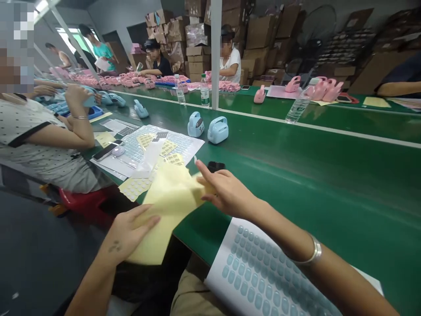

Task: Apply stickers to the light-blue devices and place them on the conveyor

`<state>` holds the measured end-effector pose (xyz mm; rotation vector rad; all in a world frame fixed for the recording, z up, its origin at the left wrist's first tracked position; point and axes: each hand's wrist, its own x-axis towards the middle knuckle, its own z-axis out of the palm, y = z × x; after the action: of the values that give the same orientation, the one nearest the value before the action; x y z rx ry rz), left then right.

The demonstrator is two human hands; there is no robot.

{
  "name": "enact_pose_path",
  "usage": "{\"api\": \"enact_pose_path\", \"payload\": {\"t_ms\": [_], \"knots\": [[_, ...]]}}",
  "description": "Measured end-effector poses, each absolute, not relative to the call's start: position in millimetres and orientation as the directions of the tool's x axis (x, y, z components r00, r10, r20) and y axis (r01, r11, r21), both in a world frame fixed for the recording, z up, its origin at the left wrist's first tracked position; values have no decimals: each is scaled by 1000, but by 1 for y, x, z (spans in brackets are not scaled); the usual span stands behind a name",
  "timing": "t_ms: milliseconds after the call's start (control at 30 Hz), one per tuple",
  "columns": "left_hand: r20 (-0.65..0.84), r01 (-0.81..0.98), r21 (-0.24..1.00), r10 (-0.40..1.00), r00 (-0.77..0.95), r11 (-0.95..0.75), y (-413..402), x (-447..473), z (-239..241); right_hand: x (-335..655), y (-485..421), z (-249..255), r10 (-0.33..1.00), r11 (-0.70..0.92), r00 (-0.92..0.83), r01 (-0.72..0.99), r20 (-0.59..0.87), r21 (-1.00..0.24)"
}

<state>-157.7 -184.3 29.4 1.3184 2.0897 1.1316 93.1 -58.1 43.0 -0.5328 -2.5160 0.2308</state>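
A sheet of pale yellow paper (167, 188), probably sticker backing, is held over the table's near edge, bent and slightly blurred. Its lower left side is gripped between the thumb and fingers of my left hand (128, 232). At the sheet's right corner, my right hand (230, 191) pinches the paper between thumb and fingers, while the index finger points up. A small whitish piece (195, 159) shows at that fingertip; its kind is unclear. Under my right forearm lies a white sheet with rows of blue-grey oval stickers (259, 272), partly hanging over my lap.
Two light blue handled cases (218, 130) stand on the green table (296, 175) ahead. To the left are sticker sheets (133, 188), a phone (107, 150) and a seated co-worker (42, 127). Behind my right hand sits a black object (216, 166). Water bottles (205, 92) stand farther back.
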Motion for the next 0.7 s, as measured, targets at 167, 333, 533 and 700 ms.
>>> {"api": "enact_pose_path", "payload": {"t_ms": [167, 333, 533, 700], "knots": [[117, 161, 981, 335, -935, 107, -262, -248, 6, 108, -56, 21, 490, 854, -719, 285, 492, -435], [-78, -132, 958, -210, -975, 256, -352, -308, -63, 130, -45, -10, 659, 648, -721, 399, 215, -649], [-436, -490, 736, -227, -871, 466, -415, -281, -170, 137, -43, -28, 662, 624, -738, 445, 132, -642], [-553, -462, 555, -108, -826, 692, -425, -257, -210, 138, -36, -28, 643, 626, -757, 427, 121, -652]]}}
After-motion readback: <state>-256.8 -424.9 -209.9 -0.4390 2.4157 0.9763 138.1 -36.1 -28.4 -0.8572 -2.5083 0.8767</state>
